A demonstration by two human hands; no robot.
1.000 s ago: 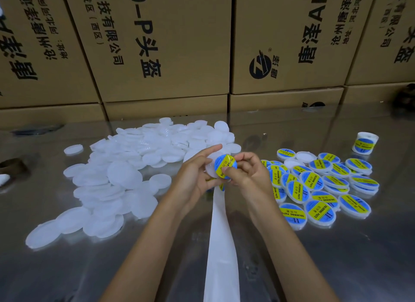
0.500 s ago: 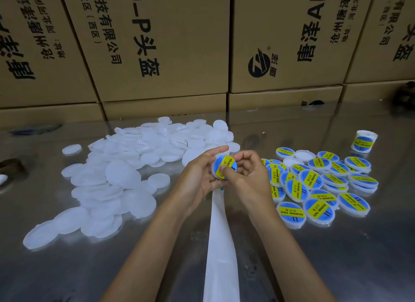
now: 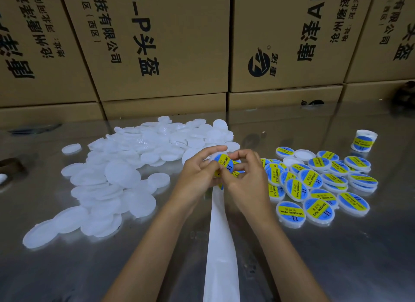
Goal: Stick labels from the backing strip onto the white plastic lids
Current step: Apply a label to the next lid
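Holding a white lid (image 3: 221, 164) between them above the shiny metal table (image 3: 336, 256), both hands meet at the centre of the scene. The left hand (image 3: 197, 173) grips the lid from the left with curled fingers, its index finger lying along the far rim. The right hand (image 3: 244, 178) pinches the lid's near right edge, its thumb on the blue and yellow label (image 3: 225, 163) that covers the lid's face. A white backing strip (image 3: 221, 245) runs from under the hands toward the near edge; more labels peek out beneath the fingers, though how the strip is held cannot be told.

Left of the hands spreads a loose pile of bare white lids (image 3: 125, 173), some overlapping. Right of the hands lies a cluster of labelled lids (image 3: 314, 184), with two unlabelled ones among its far side. Farther right stands a small white tub (image 3: 364, 141) bearing the same label. Stacked cardboard boxes (image 3: 168, 43) with printed characters wall off the far side of the table.
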